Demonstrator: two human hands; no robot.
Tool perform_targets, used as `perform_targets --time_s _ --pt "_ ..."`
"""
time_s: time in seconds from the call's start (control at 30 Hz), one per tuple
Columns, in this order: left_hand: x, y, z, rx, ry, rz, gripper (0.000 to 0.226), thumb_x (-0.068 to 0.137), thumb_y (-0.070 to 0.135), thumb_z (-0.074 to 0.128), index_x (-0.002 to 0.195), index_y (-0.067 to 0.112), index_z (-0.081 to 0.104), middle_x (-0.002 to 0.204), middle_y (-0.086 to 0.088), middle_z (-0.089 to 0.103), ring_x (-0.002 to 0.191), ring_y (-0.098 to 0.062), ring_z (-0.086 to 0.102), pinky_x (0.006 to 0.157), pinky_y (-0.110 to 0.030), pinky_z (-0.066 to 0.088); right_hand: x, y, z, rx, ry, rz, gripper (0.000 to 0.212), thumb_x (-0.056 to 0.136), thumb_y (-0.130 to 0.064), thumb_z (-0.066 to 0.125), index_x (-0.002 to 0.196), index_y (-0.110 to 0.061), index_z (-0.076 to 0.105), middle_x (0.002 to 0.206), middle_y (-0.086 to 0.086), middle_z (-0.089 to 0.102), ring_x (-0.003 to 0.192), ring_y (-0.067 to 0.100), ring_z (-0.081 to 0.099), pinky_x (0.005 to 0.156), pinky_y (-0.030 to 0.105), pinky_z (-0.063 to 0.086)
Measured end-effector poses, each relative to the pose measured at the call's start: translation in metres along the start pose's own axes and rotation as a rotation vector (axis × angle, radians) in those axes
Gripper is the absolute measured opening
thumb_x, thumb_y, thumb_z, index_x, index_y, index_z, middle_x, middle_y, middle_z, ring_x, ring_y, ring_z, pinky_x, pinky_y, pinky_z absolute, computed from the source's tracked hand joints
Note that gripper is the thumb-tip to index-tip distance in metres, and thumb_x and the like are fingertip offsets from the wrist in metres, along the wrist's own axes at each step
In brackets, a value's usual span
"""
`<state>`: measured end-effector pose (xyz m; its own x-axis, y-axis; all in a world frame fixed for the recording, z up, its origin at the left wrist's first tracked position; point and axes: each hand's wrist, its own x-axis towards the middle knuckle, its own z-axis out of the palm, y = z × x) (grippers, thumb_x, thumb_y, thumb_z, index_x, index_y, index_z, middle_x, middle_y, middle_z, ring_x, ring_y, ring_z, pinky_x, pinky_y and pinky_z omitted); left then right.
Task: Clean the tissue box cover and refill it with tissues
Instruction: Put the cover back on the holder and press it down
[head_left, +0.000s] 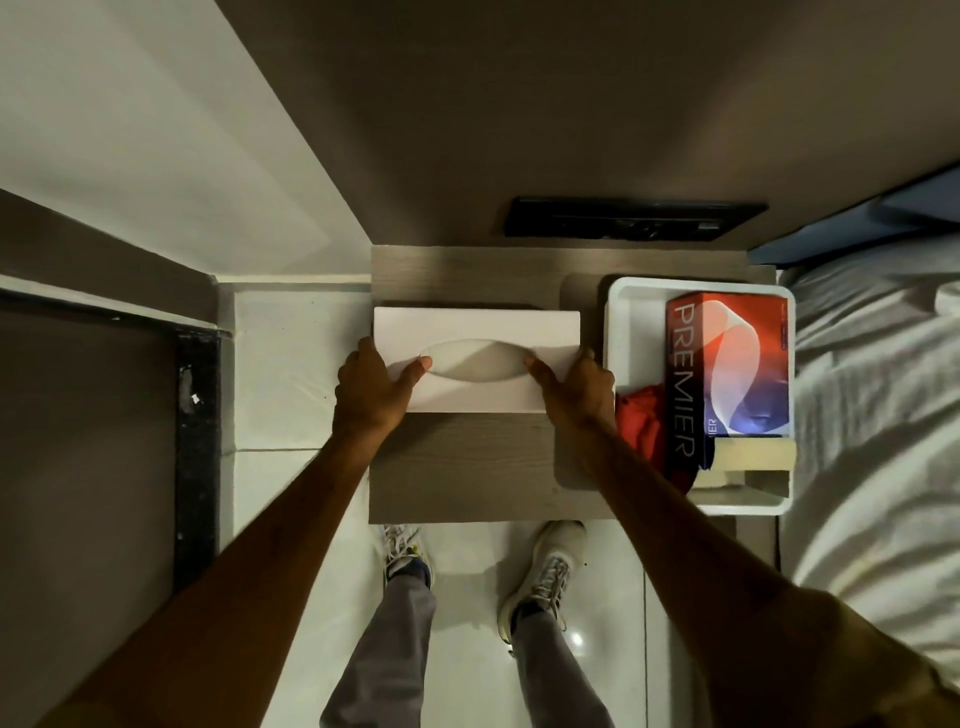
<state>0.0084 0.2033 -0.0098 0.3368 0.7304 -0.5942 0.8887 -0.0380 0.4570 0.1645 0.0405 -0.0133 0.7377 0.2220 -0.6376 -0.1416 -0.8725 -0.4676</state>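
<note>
A white tissue box cover (478, 332) with an oval slot lies flat on the wooden bedside table (462, 467). My left hand (371, 387) grips its left end, thumb at the slot's left tip. My right hand (574, 387) grips its right end, thumb at the slot's right tip. No tissue shows in the slot. To the right, a white tray (621, 332) holds a red and blue tissue box (727, 364) printed PREMIER and a red cloth (641, 421), partly hidden by my right forearm.
A bed with white sheets (872, 415) borders the tray on the right. A black panel (628, 218) is set in the wall behind the table. White floor tiles (296, 364) lie to the left; my shoes stand below the table's front edge.
</note>
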Motion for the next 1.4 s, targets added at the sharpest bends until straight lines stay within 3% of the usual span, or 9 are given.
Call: perform_targets --time_s 0.13,0.23,0.33,0.43,0.63,0.87,0.97,1.07,1.4 --pt "-0.005 -0.003 0.002 0.003 0.024 0.024 0.076 0.084 0.057 0.067 0.136 0.005 0.047 0.133 -0.018 0.058 0.121 -0.037 0.058 0.095 -0.044 0.053 -0.006 0.002 0.001 -0.056 0.021 -0.044 0.077 0.092 -0.053 0.066 0.147 -0.005 0.040 0.144 0.019 0.055 0.131 0.038 0.055 0.103 0.051 0.052" --pt "-0.004 -0.004 0.002 0.000 0.023 0.021 0.076 0.084 0.056 0.067 0.136 0.004 0.047 0.133 -0.019 0.058 0.122 -0.037 0.057 0.095 -0.045 0.052 -0.017 -0.001 0.005 -0.280 0.168 -0.287 0.070 0.097 -0.048 0.062 0.152 -0.013 0.035 0.151 0.016 0.046 0.135 0.035 0.050 0.100 0.051 0.055" --pt "-0.003 -0.006 0.004 0.008 0.038 0.023 0.076 0.085 0.056 0.066 0.137 0.004 0.046 0.133 -0.019 0.057 0.123 -0.038 0.056 0.094 -0.045 0.051 -0.023 -0.005 0.011 -0.500 0.305 -0.620 0.034 0.096 -0.036 0.066 0.124 -0.018 0.064 0.152 0.015 0.045 0.139 0.035 0.045 0.102 0.051 0.053" --pt "-0.002 -0.009 0.006 0.004 0.040 0.025 0.078 0.085 0.058 0.065 0.139 0.005 0.045 0.134 -0.018 0.056 0.123 -0.037 0.056 0.095 -0.045 0.051 -0.018 -0.011 0.023 -0.635 0.193 -0.819 0.014 0.088 -0.030 0.075 0.097 -0.019 0.077 0.161 0.011 0.039 0.149 0.036 0.033 0.114 0.052 0.042" --pt "-0.002 -0.020 0.014 0.016 0.072 0.053 0.081 0.085 0.065 0.060 0.141 0.011 0.040 0.136 -0.015 0.053 0.123 -0.036 0.054 0.094 -0.046 0.050 0.006 -0.034 0.041 -0.714 0.000 -0.821 0.023 0.081 -0.033 0.083 0.104 -0.029 0.081 0.168 0.000 0.025 0.157 0.031 0.016 0.127 0.051 0.023" --pt "-0.002 -0.023 0.019 0.027 0.103 0.067 0.084 0.086 0.068 0.055 0.144 0.011 0.038 0.138 -0.015 0.051 0.123 -0.036 0.055 0.093 -0.048 0.054 0.018 -0.050 0.041 -0.914 -0.112 -0.899 0.024 0.081 -0.034 0.082 0.103 -0.025 0.080 0.167 0.005 0.027 0.157 0.034 0.016 0.127 0.055 0.017" --pt "-0.003 -0.021 0.017 0.031 0.102 0.070 0.086 0.084 0.069 0.053 0.145 0.010 0.037 0.138 -0.016 0.050 0.123 -0.036 0.055 0.093 -0.049 0.056 0.018 -0.051 0.041 -0.920 -0.103 -0.922 0.013 0.084 -0.032 0.078 0.093 -0.022 0.080 0.167 0.005 0.030 0.156 0.034 0.020 0.126 0.054 0.019" --pt "-0.005 -0.018 0.015 0.023 0.094 0.057 0.094 0.078 0.074 0.045 0.146 0.010 0.037 0.138 -0.016 0.050 0.123 -0.035 0.055 0.094 -0.048 0.056 0.018 -0.049 0.042 -0.911 -0.098 -0.928 0.017 0.088 -0.031 0.074 0.098 -0.018 0.079 0.167 0.004 0.031 0.155 0.032 0.023 0.126 0.052 0.020" --pt "-0.002 -0.018 0.016 0.017 0.074 0.038 0.079 0.087 0.061 0.059 0.144 0.011 0.036 0.138 -0.015 0.048 0.125 -0.037 0.053 0.093 -0.050 0.054 -0.014 -0.046 0.014 -0.678 0.095 -0.901 0.015 0.091 -0.027 0.075 0.100 -0.017 0.081 0.155 0.009 0.048 0.146 0.035 0.040 0.119 0.047 0.036"
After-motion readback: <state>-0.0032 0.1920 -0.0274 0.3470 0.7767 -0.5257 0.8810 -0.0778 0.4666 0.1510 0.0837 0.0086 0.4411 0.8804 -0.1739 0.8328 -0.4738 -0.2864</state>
